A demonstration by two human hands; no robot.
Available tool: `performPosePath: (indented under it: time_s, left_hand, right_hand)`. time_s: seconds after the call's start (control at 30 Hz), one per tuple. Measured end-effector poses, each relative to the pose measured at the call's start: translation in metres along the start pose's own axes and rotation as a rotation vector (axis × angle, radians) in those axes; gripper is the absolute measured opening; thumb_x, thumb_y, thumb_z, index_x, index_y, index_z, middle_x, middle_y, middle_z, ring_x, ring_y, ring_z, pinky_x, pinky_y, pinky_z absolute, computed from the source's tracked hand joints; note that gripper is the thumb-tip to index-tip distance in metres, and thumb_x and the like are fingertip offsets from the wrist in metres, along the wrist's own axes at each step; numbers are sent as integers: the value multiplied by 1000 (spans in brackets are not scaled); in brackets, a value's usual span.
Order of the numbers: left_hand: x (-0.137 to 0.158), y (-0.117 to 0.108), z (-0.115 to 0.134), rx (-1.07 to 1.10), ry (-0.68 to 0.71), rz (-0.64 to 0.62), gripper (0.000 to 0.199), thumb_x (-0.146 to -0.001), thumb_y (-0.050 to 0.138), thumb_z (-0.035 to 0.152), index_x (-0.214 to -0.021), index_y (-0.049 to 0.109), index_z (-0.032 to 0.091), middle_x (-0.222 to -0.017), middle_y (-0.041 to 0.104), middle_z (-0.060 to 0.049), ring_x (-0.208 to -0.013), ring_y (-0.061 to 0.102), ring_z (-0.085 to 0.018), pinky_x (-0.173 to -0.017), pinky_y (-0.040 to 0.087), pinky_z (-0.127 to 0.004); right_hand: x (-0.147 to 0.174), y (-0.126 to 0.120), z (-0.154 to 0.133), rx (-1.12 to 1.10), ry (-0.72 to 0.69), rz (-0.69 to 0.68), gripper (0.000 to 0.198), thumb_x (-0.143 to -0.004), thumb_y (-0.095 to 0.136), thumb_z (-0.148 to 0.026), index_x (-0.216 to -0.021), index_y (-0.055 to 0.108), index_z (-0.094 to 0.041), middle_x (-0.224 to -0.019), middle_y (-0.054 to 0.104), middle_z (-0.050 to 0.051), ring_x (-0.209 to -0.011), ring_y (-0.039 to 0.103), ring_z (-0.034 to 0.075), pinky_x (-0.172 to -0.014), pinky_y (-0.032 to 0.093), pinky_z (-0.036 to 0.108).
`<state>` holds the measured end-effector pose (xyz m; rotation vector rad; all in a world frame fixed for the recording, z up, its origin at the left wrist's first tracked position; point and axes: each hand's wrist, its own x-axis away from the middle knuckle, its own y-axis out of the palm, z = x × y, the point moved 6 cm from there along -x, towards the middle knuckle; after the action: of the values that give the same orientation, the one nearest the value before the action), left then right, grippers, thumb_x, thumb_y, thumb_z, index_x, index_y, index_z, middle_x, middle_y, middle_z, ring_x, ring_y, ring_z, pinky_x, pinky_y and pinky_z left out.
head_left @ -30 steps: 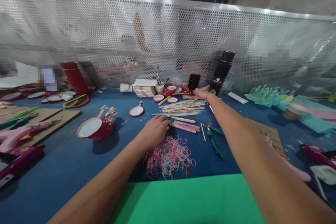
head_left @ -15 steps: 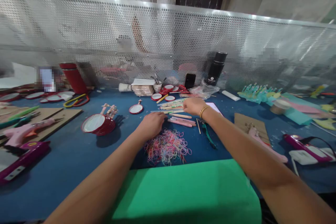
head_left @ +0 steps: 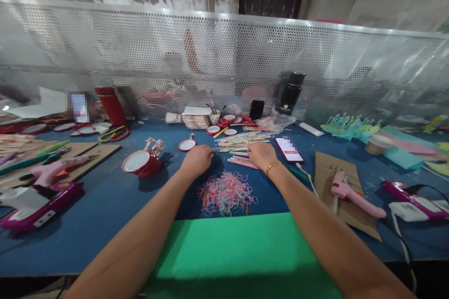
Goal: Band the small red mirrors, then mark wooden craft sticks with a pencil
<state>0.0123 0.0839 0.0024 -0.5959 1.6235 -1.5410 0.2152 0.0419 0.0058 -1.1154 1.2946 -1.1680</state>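
My left hand (head_left: pixel 198 161) is closed over the blue table, left of a row of thin pale sticks (head_left: pixel 242 138). Its fingers curl inward, and I cannot make out what is in them. Bent down at the right end of the sticks, my right hand (head_left: pixel 262 153) is closed too, its fingertips hidden. Several pink tubes (head_left: pixel 242 163) lie just below, partly behind the right hand. Nearer to me, between my forearms, is a heap of small pastel elastic bands (head_left: pixel 227 192).
A stack of red-rimmed round mirrors (head_left: pixel 142 163) stands at left, with a single mirror (head_left: pixel 187 144) behind. A phone (head_left: pixel 289 149) with a cable and a pink glue gun (head_left: pixel 354 194) on cardboard lie right. A green sheet (head_left: pixel 238 252) covers the front edge; perforated metal (head_left: pixel 147 56) closes the back.
My left hand has drawn left, away from the sticks. My right hand has come slightly nearer to me, and the phone beside it is now uncovered. The view has shifted a little.
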Motion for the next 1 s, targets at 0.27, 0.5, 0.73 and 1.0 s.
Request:
performPosePath:
  time_s: [0.27, 0.5, 0.73, 1.0]
  left_hand:
    - [0, 7, 3, 16, 2, -30, 35, -91, 46, 19, -112, 73, 15, -118, 72, -13, -111, 65, -25, -102, 46, -36]
    - [2, 8, -2, 53, -10, 1, 34, -92, 45, 18, -111, 73, 15, -117, 71, -13, -109, 65, -26, -100, 47, -37]
    - [2, -7, 3, 91, 15, 231, 69, -82, 69, 28, -144, 45, 11, -146, 50, -19, -135, 47, -31, -112, 37, -41]
    - [5, -3, 13, 111, -23, -35, 27, -95, 49, 35, -97, 72, 20, -97, 74, -10, -92, 67, -24, -75, 46, -30]
  right_hand:
    - [-93, -14, -34, -42, -47, 107, 34, -96, 47, -31, -114, 74, -22, -115, 73, 13, -113, 65, 25, -93, 46, 32]
    - [-126, 2, -36, -69, 21, 39, 32, -94, 51, -27, -112, 75, -15, -118, 71, 19, -114, 64, 29, -95, 46, 38]
    - [-84, -21, -51, -308, -397, -91, 23, -87, 64, -36, -95, 78, -19, -95, 76, 5, -89, 66, 17, -79, 46, 25]
    - [-115, -9, -42, -396, -270, 40, 28, -92, 56, -28, -106, 76, -15, -102, 76, 8, -91, 67, 18, -80, 48, 26]
